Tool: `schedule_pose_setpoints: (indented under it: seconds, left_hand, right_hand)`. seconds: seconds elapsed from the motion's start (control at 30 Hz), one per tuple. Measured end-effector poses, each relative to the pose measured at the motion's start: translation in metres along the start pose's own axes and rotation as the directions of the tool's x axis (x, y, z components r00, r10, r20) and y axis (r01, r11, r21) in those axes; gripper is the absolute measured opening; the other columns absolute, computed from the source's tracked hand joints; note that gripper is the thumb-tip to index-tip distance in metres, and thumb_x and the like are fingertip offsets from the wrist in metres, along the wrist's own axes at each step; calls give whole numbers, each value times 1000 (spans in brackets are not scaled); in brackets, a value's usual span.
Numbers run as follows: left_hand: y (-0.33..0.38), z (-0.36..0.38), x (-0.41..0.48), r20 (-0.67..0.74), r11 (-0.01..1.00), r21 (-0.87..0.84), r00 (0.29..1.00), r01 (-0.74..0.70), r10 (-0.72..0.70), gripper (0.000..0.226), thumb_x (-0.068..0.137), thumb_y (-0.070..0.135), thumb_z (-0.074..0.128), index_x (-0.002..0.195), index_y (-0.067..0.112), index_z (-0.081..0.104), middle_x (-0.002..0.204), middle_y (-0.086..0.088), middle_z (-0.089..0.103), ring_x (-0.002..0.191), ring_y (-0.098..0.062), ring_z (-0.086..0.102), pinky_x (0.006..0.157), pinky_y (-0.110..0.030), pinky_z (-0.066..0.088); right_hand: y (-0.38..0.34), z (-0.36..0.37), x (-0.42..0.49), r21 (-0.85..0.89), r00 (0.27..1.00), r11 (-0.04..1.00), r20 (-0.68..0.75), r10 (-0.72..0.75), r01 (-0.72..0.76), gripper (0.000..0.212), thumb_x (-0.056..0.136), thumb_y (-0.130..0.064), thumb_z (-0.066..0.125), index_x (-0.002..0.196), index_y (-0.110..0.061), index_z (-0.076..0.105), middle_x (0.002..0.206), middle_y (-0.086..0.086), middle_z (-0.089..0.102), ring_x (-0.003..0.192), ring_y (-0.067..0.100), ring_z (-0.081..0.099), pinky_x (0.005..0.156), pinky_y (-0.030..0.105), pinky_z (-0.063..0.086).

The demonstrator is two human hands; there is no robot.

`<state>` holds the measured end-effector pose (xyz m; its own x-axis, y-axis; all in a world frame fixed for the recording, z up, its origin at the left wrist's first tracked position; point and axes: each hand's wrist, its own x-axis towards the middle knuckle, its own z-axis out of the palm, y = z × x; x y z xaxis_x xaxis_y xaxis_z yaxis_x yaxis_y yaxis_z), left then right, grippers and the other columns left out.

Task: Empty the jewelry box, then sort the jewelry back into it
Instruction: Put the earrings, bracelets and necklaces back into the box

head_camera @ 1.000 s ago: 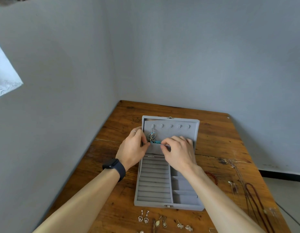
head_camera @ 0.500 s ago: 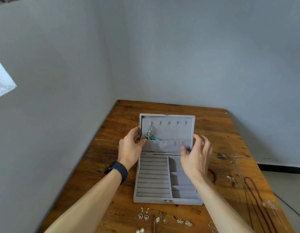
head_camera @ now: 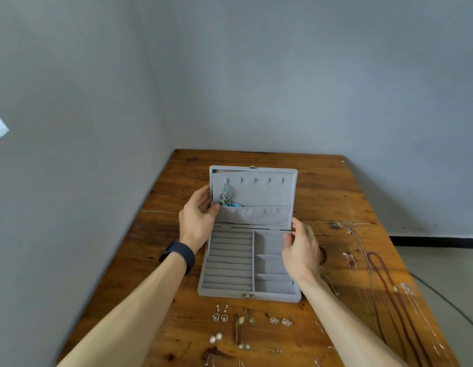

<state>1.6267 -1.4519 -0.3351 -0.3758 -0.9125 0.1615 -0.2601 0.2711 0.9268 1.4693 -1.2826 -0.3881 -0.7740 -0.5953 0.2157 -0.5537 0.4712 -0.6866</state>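
- The lid [head_camera: 259, 192] is standing upright on its hinge, so it could be swinging shut or tipping back if the grip on it slackens. That would shake the earring [head_camera: 224, 197] off its hook [head_camera: 226, 180].
- The earring is hanging from the far-left hook with its turquoise end lying in the pocket [head_camera: 254, 215]. It looks liable to snag on the pocket's edge when lifted.
- The box [head_camera: 222, 292] is sitting mid-table [head_camera: 323, 186] with its compartments showing nothing inside. Pushing on the lid could be sliding the whole box toward the loose earrings [head_camera: 247, 317] lying just near of it.
- The necklaces [head_camera: 384, 276] are lying stretched out to the right, and a sweeping forearm could be tangling them.
- The left hand [head_camera: 197, 221] is gripping the lid's left edge. Its fingers are curling behind and its thumb is pressing the front, just beside the earring.
- The right hand [head_camera: 301, 252] is hovering at the lid's lower right corner with loosely bent fingers, holding nothing. Whether its thumb is touching the lid, I cannot tell.
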Motion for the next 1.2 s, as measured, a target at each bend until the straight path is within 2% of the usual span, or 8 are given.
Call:
schedule_pose_setpoints:
  seconds: [0.07, 0.2, 0.43, 0.6, 0.77, 0.97, 1.07, 1.2]
  left_hand:
    - [3, -2, -2, 12, 1000, -16, 1000, 6, -6, 57, 90, 6, 71, 142, 17, 51, 136, -1, 61, 121, -6, 56, 87, -3, 45]
    - [4, -6, -8, 76, 997, 3, 994, 76, -76, 65, 91, 12, 72, 148, 18, 43, 144, -5, 54, 132, -20, 52, 107, -32, 46]
    - [-16, -15, -60, 170, 984, 67, 970, 164, -173, 63, 96, 17, 66, 151, 18, 37, 148, -2, 50, 134, -17, 49, 108, -29, 40]
    - [-30, -30, -117, 201, 993, 50, 972, 111, -119, 54, 96, 17, 65, 145, 29, 44, 134, 15, 54, 124, -1, 50, 88, -3, 40]
    - [-41, -46, -169, 122, 995, 100, 992, 18, -31, 41, 94, 17, 66, 130, 33, 55, 129, 15, 58, 119, 2, 54, 100, -21, 46]
    - [-43, -54, -198, 51, 956, 285, 997, -67, 54, 18, 91, 27, 69, 107, 35, 66, 114, 15, 49, 106, 0, 53, 88, -20, 47]
    - [-39, -53, -198, 83, 914, 402, 996, -61, 30, 18, 92, 38, 65, 108, 33, 70, 112, 14, 49, 107, -1, 49, 80, -18, 44]
    - [-35, -48, -192, 71, 859, 511, 997, -42, 7, 29, 93, 44, 62, 117, 31, 70, 114, 9, 51, 110, -7, 49, 80, -29, 55]
  right_hand:
    - [-3, 1, -2, -1, 1000, 1000, -23, 7, -7, 39, 98, -6, 54, 137, -8, 52, 131, 10, 57, 117, 29, 58, 91, 37, 47]
    - [-6, 2, -7, -16, 999, 1000, -34, -26, 26, 41, 96, -3, 55, 137, -5, 52, 130, 13, 57, 115, 32, 58, 92, 40, 49]
    - [-8, -14, -28, -57, 994, 992, 16, -108, 109, 47, 95, -12, 61, 140, -6, 52, 146, 8, 51, 133, 25, 48, 108, 30, 34]
    - [-14, -33, -85, 65, 970, 968, -35, -242, 244, 35, 91, -11, 66, 126, -14, 65, 133, -1, 58, 125, 16, 52, 104, 25, 36]
    - [-19, -40, -139, 93, 948, 945, 22, -317, 313, 26, 89, -19, 71, 115, -21, 72, 113, -9, 63, 107, 8, 55, 90, 4, 35]
    - [-31, -22, -157, -121, 937, 935, 158, -313, 333, 23, 90, -39, 68, 110, -32, 74, 108, -12, 65, 96, 4, 43, 73, 17, 35]
    - [-41, -12, -154, -227, 932, 910, 194, -307, 347, 25, 92, -45, 63, 110, -32, 75, 107, -11, 66, 96, 10, 47, 72, 23, 40]
    - [-59, -3, -151, -320, 949, 898, 184, -254, 303, 30, 93, -50, 58, 110, -33, 74, 104, -8, 67, 97, 16, 50, 77, 33, 45]
